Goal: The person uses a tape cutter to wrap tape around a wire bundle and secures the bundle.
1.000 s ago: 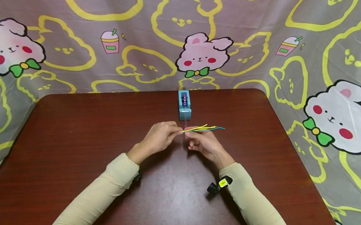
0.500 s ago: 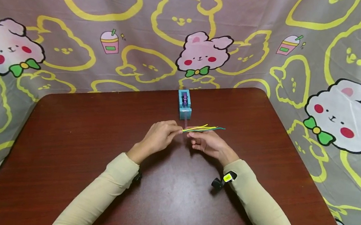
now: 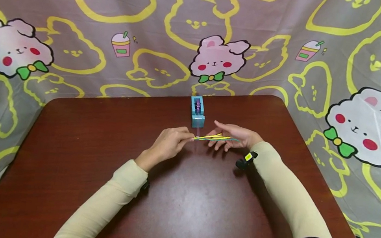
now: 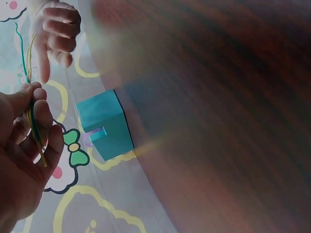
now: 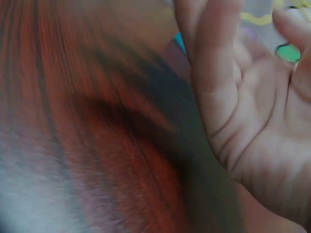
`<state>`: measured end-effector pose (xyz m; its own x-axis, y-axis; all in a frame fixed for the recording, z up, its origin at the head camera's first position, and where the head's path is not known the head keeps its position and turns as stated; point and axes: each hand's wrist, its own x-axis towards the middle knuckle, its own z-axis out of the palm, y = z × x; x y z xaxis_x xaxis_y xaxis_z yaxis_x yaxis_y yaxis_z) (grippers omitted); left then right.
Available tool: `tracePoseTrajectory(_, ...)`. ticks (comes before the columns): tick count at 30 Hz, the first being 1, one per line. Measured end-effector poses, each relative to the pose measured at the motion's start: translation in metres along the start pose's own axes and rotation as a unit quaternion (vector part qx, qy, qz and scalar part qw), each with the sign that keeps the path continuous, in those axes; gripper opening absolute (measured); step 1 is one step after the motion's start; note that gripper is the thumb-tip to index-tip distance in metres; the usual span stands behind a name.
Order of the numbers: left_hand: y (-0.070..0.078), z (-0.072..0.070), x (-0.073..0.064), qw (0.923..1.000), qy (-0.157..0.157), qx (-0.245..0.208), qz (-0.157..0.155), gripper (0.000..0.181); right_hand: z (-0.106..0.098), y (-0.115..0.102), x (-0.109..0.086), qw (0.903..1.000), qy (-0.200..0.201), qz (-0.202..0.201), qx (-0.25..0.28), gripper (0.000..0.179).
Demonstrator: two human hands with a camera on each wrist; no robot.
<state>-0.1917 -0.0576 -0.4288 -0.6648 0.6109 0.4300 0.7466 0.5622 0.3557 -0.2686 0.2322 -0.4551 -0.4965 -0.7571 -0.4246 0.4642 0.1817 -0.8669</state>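
Observation:
My left hand point(image 3: 169, 142) pinches a small bundle of thin yellow and green wires point(image 3: 213, 137) between thumb and fingers. In the left wrist view the wires point(image 4: 28, 63) stick out past the fingertips on both sides. Around the far end of the bundle, my right hand point(image 3: 232, 136) is spread with its thumb raised; it grips nothing. The right wrist view shows its bare palm point(image 5: 267, 111). Just beyond the hands stands a blue tape dispenser point(image 3: 197, 120) with a purple roll. A clear strip of tape point(image 3: 198, 131) runs from its front towards the wires; whether it touches them is unclear.
The dark red-brown wooden table point(image 3: 75, 152) carries the dispenser near its back edge. A patterned cloth point(image 3: 167, 17) hangs behind and along both sides. A small black camera point(image 3: 243, 163) is strapped to the right wrist.
The right hand has let go of the wires, opened its fingers and drawn slightly right, turning its palm. The left hand keeps its pinch in about the same place.

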Motion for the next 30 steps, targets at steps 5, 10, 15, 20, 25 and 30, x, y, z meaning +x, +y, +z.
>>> tracePoseTrajectory(5, 0.002, 0.003, 0.003, 0.9996, -0.004, 0.021, 0.021, 0.013, 0.003, -0.006, 0.010, 0.9937, -0.079, 0.040, -0.069, 0.075)
tracePoseTrajectory(10, 0.004, 0.004, 0.005, 0.9989, -0.010, 0.036, 0.028, 0.013, 0.003, -0.003, 0.013, 0.9887, -0.134, 0.023, -0.064, 0.069)
tracePoseTrajectory(15, 0.004, 0.003, 0.005, 0.9982, -0.010, 0.051, 0.032, 0.012, 0.001, -0.002, 0.015, 0.9816, -0.184, -0.012, -0.049, 0.046)
tracePoseTrajectory(20, 0.003, 0.002, 0.003, 0.9977, -0.005, 0.056, 0.038, 0.012, 0.000, -0.005, 0.016, 0.9802, -0.191, -0.013, -0.052, 0.037)
tracePoseTrajectory(25, 0.003, 0.001, 0.003, 0.9973, -0.004, 0.060, 0.042, 0.012, 0.002, -0.011, 0.015, 0.9800, -0.183, 0.003, -0.078, 0.039)
tracePoseTrajectory(30, 0.003, 0.000, 0.002, 0.9972, -0.001, 0.061, 0.043, 0.011, 0.006, -0.022, 0.015, 0.9767, -0.189, 0.013, -0.100, 0.043)
